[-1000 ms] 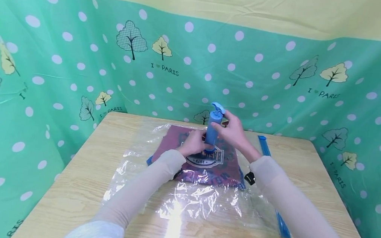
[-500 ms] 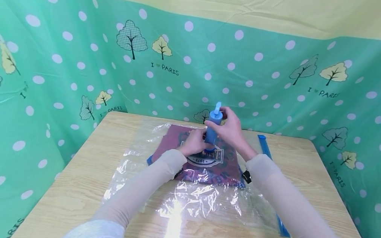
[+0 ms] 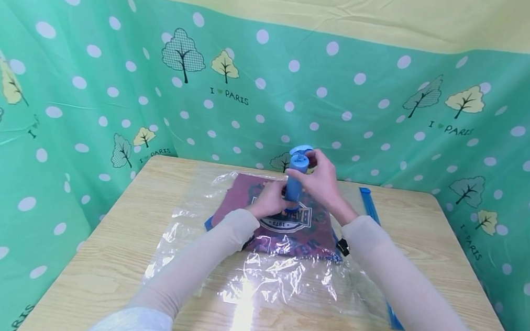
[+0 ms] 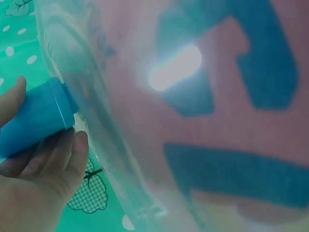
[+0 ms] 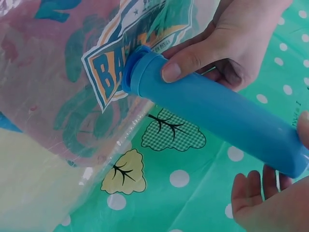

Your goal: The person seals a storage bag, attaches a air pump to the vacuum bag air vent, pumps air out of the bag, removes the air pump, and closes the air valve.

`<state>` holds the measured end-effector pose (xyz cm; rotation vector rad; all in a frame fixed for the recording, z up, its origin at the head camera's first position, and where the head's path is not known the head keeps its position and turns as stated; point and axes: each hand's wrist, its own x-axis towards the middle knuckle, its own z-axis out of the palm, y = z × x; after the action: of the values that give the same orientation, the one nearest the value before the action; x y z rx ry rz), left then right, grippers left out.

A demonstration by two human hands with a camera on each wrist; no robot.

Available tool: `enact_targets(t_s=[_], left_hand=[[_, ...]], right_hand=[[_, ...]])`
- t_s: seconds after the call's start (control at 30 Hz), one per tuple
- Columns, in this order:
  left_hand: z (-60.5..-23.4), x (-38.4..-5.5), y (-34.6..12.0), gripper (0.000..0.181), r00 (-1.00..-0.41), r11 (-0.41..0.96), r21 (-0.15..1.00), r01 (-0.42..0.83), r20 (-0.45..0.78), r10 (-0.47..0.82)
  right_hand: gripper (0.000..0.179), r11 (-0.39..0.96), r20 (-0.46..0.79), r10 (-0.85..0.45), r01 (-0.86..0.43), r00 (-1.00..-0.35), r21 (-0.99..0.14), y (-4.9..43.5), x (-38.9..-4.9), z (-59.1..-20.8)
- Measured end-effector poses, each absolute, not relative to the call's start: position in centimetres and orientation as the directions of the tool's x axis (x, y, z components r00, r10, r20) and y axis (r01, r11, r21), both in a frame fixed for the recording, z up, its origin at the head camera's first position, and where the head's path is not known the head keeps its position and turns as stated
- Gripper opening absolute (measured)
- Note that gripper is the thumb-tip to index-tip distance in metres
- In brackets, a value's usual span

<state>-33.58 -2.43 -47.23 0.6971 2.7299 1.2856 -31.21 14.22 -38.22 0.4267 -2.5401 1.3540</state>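
A blue hand pump (image 3: 294, 185) stands upright on a clear plastic vacuum bag (image 3: 283, 283) with a folded maroon printed garment (image 3: 238, 200) inside. Near the pump's base, my left hand (image 3: 269, 199) grips the barrel, thumb on one side and fingers on the other. In the left wrist view the pump's collar (image 4: 60, 101) meets the bag's surface. My right hand (image 3: 322, 183) holds the upper end of the barrel, just below the light blue handle (image 3: 301, 149). The right wrist view shows a darker blue valve rim (image 5: 129, 72) under the pump's base, beside the garment's printed badge.
The bag spreads over a light wooden table (image 3: 110, 257), and its loose front part lies crinkled. To the right is a long blue strip (image 3: 369, 206), partly hidden under the right forearm. A green dotted curtain (image 3: 231, 115) rises behind and beside the table.
The pump's handle has turned about its axis, from broadside to end-on and back to broadside. My right hand has shifted slightly on the barrel; the left has stayed in place.
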Motion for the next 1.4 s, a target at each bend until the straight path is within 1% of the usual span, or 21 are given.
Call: enact_targets(t_s=[0.13,0.4,0.6,0.73,0.83,0.93,1.07,1.13,1.3,1.4], left_hand=[[-47.4,-33.6,-2.4,0.047,-0.894,0.558,0.735,0.386,0.150,0.421],[-47.1,-33.5,-2.9,0.047,-0.899,0.547,0.754,0.365,0.133,0.417],[-46.9,-33.3,-2.7,0.046,-0.899,0.537,0.755,0.375,0.153,0.411],[-46.8,-33.4,-2.4,0.045,-0.894,0.552,0.735,0.394,0.169,0.414],[-46.8,-33.3,-2.3,0.046,-0.897,0.567,0.725,0.390,0.162,0.410],[-46.7,-33.4,-2.4,0.046,-0.900,0.564,0.731,0.384,0.160,0.405],[-46.9,-33.5,-2.4,0.046,-0.897,0.548,0.741,0.388,0.166,0.410],[-47.0,-33.6,-2.4,0.046,-0.895,0.541,0.746,0.388,0.165,0.414],[-46.9,-33.6,-2.5,0.047,-0.894,0.540,0.749,0.385,0.157,0.420],[-46.8,-33.6,-2.5,0.049,-0.898,0.554,0.744,0.374,0.141,0.417]], right_hand=[[0.065,0.551,0.313,-0.153,-0.344,-0.937,-0.760,14.1,-31.2,-38.3],[0.058,0.500,0.325,-0.198,-0.381,-0.925,-0.778,14.2,-30.9,-38.4],[0.055,0.515,0.328,-0.149,-0.356,-0.933,-0.780,13.9,-31.1,-38.5],[0.060,0.538,0.327,-0.115,-0.336,-0.938,-0.773,13.7,-31.2,-38.7],[0.066,0.536,0.320,-0.132,-0.339,-0.938,-0.773,13.7,-31.1,-38.9],[0.068,0.498,0.315,-0.161,-0.353,-0.935,-0.792,13.9,-31.0,-39.1],[0.061,0.434,0.347,-0.180,-0.391,-0.920,-0.811,14.2,-31.0,-39.2],[0.056,0.428,0.370,-0.181,-0.412,-0.911,-0.804,14.3,-31.0,-39.3],[0.052,0.467,0.402,-0.142,-0.419,-0.905,-0.778,14.1,-31.3,-39.4],[0.061,0.492,0.398,-0.113,-0.400,-0.910,-0.773,13.7,-31.5,-39.5]])
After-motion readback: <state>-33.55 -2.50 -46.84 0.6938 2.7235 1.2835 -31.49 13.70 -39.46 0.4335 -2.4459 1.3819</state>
